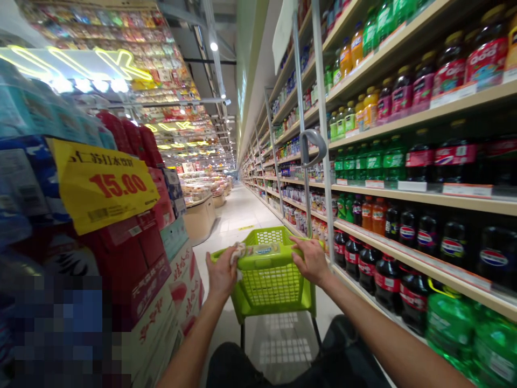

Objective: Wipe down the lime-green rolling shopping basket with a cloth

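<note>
A green plastic shopping cart [266, 280] stands right in front of me, with a mesh basket and dark legs. My left hand [223, 269] is closed round the left end of its handle. A crumpled whitish wad, like tissue or cloth [238, 252], is pinched in that hand against the handle. On the handle's right end rests my right hand [313, 261], its fingers curled over the bar and its index finger pointing inward. Between the hands, a label [263, 249] sits on the handle. The mesh wall of the basket shows no goods behind it.
Shelves [404, 116] of bottled drinks run along the right, with a grey handle on an upright pole [313, 148]. Stacked cartons [161, 269] with a yellow price sign [105, 185] crowd the left. A pale tiled aisle [242, 205] stretches ahead past display bins [200, 218].
</note>
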{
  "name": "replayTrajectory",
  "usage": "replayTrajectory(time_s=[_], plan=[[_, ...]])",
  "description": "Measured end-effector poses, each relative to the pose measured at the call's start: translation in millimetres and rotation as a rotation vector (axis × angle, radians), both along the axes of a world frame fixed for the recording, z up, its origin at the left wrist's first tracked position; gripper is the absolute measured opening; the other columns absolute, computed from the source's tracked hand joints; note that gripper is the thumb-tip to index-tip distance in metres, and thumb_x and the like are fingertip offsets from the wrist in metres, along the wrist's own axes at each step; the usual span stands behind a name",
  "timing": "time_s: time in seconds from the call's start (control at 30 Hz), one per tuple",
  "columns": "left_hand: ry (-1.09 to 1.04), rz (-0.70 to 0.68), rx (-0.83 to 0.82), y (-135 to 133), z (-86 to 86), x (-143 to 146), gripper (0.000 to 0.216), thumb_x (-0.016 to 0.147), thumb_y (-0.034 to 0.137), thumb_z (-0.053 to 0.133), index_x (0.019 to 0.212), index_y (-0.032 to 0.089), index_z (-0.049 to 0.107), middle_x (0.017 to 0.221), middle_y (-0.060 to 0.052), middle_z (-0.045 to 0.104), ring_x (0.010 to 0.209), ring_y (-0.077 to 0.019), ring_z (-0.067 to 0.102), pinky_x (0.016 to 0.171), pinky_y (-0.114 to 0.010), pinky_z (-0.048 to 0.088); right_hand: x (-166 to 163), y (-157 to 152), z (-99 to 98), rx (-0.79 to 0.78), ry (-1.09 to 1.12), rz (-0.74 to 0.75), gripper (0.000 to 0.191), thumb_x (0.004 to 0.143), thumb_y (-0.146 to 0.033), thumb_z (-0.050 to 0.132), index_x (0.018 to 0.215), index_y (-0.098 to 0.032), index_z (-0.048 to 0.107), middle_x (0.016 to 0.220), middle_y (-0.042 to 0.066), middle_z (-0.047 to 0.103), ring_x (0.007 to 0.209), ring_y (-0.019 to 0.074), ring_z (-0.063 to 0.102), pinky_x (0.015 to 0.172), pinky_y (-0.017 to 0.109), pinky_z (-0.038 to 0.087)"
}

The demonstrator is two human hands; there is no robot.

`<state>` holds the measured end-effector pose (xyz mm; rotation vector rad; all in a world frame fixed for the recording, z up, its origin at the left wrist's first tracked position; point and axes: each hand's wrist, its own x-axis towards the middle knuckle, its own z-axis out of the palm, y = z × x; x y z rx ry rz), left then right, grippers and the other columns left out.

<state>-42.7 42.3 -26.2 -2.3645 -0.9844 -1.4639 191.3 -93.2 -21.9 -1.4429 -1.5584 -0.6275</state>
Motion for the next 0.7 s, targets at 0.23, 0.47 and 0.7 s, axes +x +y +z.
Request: replayTrajectory(time_s=[0.23, 0.47, 0.7], plan=[[-0.035, 0.077, -0.048, 1.8, 3.5, -2.5, 0.027, 0.083, 0.028, 0.037, 0.101, 0.021, 0.056, 0.102, -0.008, 0.066, 0.094, -0.024, 0.06, 0.102, -0.056, 0.015, -0.9, 2.2, -0.9, 0.029, 0.014, -0.017, 0.037, 0.079, -0.027, 0.04, 0.112, -0.015, 0.052, 0.083, 0.003, 0.067, 0.078, 0.0189, 0.057, 0.079, 0.035, 0.032], [0.07, -0.112, -0.011, -23.1, 5.1, 26.1, 0.03, 0.083, 0.025, 0.037, 0.109, 0.023, 0.053, 0.112, -0.006, 0.062, 0.103, -0.0221, 0.057, 0.104, -0.056, 0.008, 2.8, -2.2, -1.3, 0.018, 0.006, -0.039, 0.038, 0.08, -0.027, 0.039, 0.114, -0.015, 0.051, 0.083, 0.004, 0.067, 0.079, 0.019, 0.056, 0.08, 0.035, 0.031], [-0.058, 0.117, -0.089, -1.2, 8.8, -6.8, 0.029, 0.082, 0.025, 0.038, 0.105, 0.018, 0.055, 0.107, -0.011, 0.064, 0.096, -0.0252, 0.059, 0.102, -0.057, 0.014, -3.7, 1.5, -4.8, 0.05, 0.034, -0.037, 0.037, 0.08, -0.026, 0.04, 0.114, -0.016, 0.052, 0.082, 0.004, 0.066, 0.078, 0.019, 0.056, 0.081, 0.036, 0.029]])
